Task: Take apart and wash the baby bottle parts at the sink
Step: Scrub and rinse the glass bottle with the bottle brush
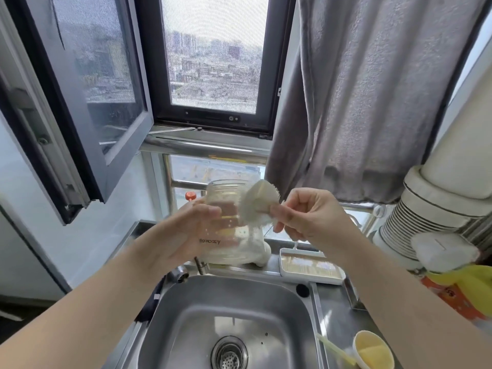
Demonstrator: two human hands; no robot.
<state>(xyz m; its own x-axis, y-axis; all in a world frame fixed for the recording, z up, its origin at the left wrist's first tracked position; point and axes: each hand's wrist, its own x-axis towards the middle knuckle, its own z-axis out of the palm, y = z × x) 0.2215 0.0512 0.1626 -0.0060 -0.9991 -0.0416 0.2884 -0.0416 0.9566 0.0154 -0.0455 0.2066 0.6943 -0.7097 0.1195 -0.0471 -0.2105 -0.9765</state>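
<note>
The baby bottle (226, 222) is held up in the air over the sink (234, 315), in the middle of the view and a bit far from the person. It is clear and see-through, with its open mouth on top. No lid or teat is on it, so I think the taking apart is already done for this piece.

The left hand (183, 233) wraps around the left side of the bottle and holds it, fingers curled on the glassy wall. The right hand (306, 217) pinches the stem of a white bottle brush (257, 202), with the fingers bent close together. The fluffy brush head sits right at the bottle's mouth, touching its right side near the top. It looks like the scrubbing step is happening now or just about to (I cannot tell if the brush is going in or coming out).

The sink bowl below looks dry and bare, and the drain (229, 354) is open. I see no water running and no soap bubbles, so rinsing seems to be left to do. The other bottle pieces need a wash too, I think.

Near on the right, a small yellow cup (372, 350) sits on the counter (335, 323); it could be a bottle part, but I cannot be sure. Farther back stands a white tray (310, 266), and a grey curtain (372, 89) hangs on the far right by the window (213, 54)
</note>
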